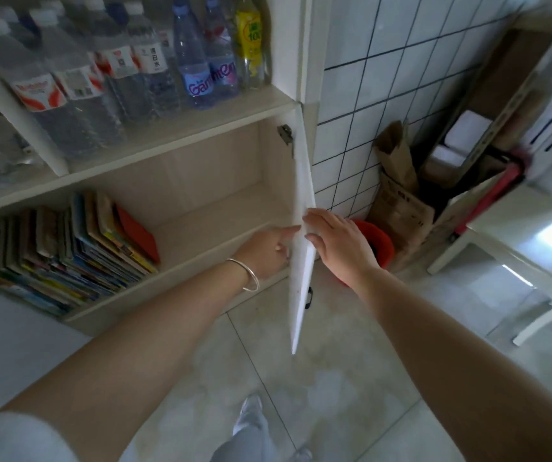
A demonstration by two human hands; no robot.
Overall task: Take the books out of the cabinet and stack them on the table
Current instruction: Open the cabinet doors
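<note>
A row of colourful books (68, 251) leans in the left part of the cabinet's lower compartment (208, 208); a red one is the rightmost. The right half of that shelf is bare. The white cabinet door (301, 235) stands open, edge-on to me. My left hand (268, 250), with a silver bangle on the wrist, touches the door's inner face near its edge. My right hand (341, 243) lies flat against the door's outer face, fingers over the top edge. Neither hand holds a book. The white table (514, 248) stands at the right.
Several plastic water bottles (108, 78) fill the shelf above the books. Between cabinet and table, against the tiled wall, stand a red bucket (381, 245), brown paper bags (398, 191) and cardboard. My foot (251, 415) is on the grey tiled floor.
</note>
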